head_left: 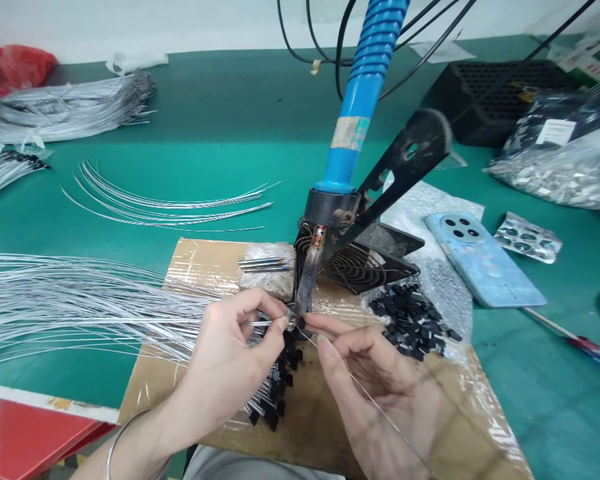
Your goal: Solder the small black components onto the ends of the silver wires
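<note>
Right hand (pixel 380 387): fingers closed on thin silvery wire (pixel 380 409). Left hand (pixel 235 347): fingers pinching slim grey cable (pixel 257 324) beneath blue-handled soldering iron (pixel 347 153), near front edge of green desk (pixel 205 157).

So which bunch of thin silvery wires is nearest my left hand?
The big spread-out bunch reaching onto the brown cardboard by your left hand; the other bunches lie farther back on the green tabletop.

Thin silvery bangle (pixel 115 441) around the left wrist (pixel 147 433)
</note>
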`<state>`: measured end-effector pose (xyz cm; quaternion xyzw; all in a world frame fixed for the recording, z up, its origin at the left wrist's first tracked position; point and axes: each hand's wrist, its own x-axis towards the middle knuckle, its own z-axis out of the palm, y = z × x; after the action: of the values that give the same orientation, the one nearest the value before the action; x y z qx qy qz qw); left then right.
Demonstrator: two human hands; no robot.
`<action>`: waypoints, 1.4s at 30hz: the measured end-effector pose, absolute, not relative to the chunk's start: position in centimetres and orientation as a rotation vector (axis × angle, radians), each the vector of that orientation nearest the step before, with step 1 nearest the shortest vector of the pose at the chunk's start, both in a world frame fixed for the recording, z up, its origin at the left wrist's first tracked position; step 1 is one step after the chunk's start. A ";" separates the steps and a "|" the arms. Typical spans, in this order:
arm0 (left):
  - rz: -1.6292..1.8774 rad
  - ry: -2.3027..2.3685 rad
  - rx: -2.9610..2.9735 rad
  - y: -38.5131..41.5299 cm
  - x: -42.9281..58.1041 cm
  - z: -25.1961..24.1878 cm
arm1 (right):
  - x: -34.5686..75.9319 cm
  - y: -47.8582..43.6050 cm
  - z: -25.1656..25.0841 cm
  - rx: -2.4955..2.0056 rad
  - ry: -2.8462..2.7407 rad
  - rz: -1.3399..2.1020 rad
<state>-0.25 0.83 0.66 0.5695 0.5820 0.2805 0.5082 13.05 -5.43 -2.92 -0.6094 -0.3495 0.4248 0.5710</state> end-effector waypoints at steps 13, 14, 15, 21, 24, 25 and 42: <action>0.676 1.402 1.388 0.6 -0.4 0.7 | 13.8 -5.5 -4.0 -1.395 -0.980 0.917; 0.670 1.404 1.387 0.6 -0.3 0.7 | 13.7 -5.5 -3.9 -1.404 -0.961 0.925; 0.663 1.408 1.386 0.7 -0.3 0.7 | 13.6 -5.5 -3.8 -1.413 -0.934 0.934; 0.645 1.404 1.391 0.8 -0.2 0.7 | 13.1 -5.4 -3.1 -1.437 -0.848 0.948; 0.648 1.398 1.392 0.7 -0.3 0.8 | 13.3 -5.4 -3.4 -1.403 -0.921 0.911; 0.650 1.398 1.388 0.7 -0.3 0.8 | 13.4 -5.3 -3.5 -1.390 -0.950 0.896; 0.693 1.389 1.411 0.4 -0.4 0.3 | 13.6 -5.1 -4.1 -1.406 -1.096 0.757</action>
<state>-0.40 0.37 0.31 0.5830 0.5741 0.2863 0.4986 13.60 -5.09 -4.14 -0.5980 -0.4664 0.3221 0.5666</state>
